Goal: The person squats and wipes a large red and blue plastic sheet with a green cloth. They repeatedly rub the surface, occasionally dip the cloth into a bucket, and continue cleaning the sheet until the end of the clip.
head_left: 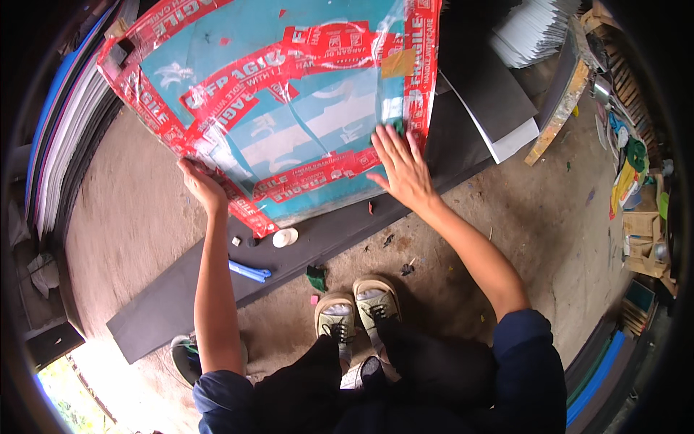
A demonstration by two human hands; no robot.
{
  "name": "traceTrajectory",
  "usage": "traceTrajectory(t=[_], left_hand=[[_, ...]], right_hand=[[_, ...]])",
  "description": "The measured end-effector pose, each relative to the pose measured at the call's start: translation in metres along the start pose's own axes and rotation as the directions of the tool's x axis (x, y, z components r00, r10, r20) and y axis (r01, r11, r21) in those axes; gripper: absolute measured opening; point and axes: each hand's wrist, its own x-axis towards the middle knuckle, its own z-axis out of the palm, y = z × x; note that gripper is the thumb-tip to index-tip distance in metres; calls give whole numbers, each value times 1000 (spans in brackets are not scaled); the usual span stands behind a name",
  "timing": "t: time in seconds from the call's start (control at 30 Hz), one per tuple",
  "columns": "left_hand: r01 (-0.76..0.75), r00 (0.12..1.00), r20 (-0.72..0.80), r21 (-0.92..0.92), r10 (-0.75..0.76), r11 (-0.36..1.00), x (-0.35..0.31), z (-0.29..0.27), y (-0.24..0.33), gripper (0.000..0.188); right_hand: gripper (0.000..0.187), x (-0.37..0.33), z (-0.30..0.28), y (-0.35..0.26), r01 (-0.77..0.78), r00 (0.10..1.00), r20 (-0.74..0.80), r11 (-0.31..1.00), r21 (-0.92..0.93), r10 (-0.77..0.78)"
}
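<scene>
A large teal panel (318, 188), bordered and crossed with red printed tape, lies tilted over a dark grey sheet (332, 242). My left hand (203, 190) grips its lower left edge, the fingers partly hidden at the rim. Flat against the panel's lower right part rests my right hand (405, 168), fingers stretched and holding nothing. A small dark green piece (394, 126) shows at its fingertips; what it is I cannot make out. Below the panel's near corner, a white disc-shaped piece (285, 237) and a slim blue tool (249, 271) sit on the dark sheet.
Stacked sheets (69, 137) stand along the left side. Dark and white sheets (495, 105) lie at the upper right beside a worn wooden edge (553, 119). A bucket (185, 362) is by my left forearm. Green scrap (316, 278) lies near my shoes (376, 304).
</scene>
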Motion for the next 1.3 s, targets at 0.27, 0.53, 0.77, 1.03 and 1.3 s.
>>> traceTrajectory(t=[0.27,0.53,0.77,1.03,1.3], left_hand=[[121,992,18,12,-121,993,-1,-7,2,54],[88,996,-18,19,-88,996,-2,-8,-4,55],[40,999,18,14,-40,999,2,-4,-3,58],[125,992,19,27,-125,992,5,-12,-10,59],[-26,999,-32,38,27,999,0,2,1,57]], right_hand=[[72,55,-26,-6,-161,969,-198,986,-44,149],[49,12,-12,-10,-60,998,9,996,-66,61],[33,38,-36,-6,37,892,-442,959,281,95],[33,52,-30,-29,-30,783,-487,805,592,387],[20,59,-18,3,270,837,-546,891,365,-30]])
